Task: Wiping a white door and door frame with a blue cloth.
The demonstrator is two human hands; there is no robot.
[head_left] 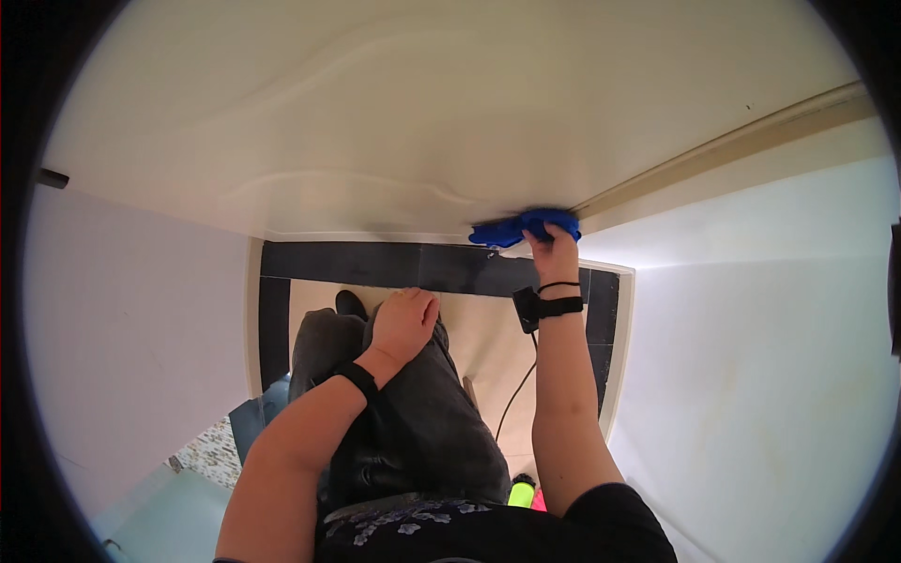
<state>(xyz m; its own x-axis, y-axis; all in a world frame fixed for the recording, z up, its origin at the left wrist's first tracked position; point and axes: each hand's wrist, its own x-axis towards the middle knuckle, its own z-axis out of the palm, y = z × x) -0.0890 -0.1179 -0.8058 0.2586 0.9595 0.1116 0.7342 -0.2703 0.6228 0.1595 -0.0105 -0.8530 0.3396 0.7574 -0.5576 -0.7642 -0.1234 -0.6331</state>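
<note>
A bunched blue cloth (511, 231) is pressed against the lower edge of the cream door panel (375, 131), close to its right corner. My right hand (556, 246) is closed on the cloth, arm stretched forward. Over my bent knee, in dark grey trousers (399, 413), rests my left hand (405, 324). Its back faces up and its fingers bend down out of sight, so whether it is open or closed cannot be told. A black strap (358, 379) circles the left wrist. Around the right wrist sits a black strap with a small box (528, 310) and a trailing cable.
Dark tiles (394, 265) border the beige floor (497, 347) below the panel. A white wall (770, 357) rises on the right, a pale one (141, 310) on the left. A cream frame strip (732, 169) runs up the right. Behind me stands a bright yellow-green object (521, 493) with a black top.
</note>
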